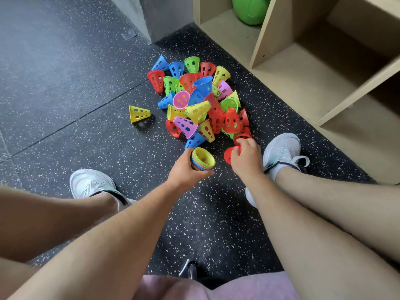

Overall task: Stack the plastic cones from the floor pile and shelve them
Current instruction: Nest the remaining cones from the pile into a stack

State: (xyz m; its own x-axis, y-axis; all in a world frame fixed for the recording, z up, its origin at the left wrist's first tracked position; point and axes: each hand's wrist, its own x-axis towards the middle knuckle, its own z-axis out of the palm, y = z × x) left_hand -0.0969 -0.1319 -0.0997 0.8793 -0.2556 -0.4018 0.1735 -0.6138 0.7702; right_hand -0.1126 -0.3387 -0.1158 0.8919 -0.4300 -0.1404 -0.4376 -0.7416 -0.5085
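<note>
Hands (186, 169) (246, 159) gripping stack (204, 159), red cone (229, 154), beside pile (201, 100)

Bare arms; white sneakers (281, 149); pink shorts (249, 286).

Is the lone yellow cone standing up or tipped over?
Tipped over: the yellow cone lies on its side on the floor, wide end to the left, apart from the pile.

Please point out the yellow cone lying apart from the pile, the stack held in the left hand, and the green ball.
lone yellow cone (138, 114): head view, on its holed side wall.
stack of cones (204, 158): head view, inside the top yellow cone.
green ball (249, 11): head view, on its lower front.
</note>
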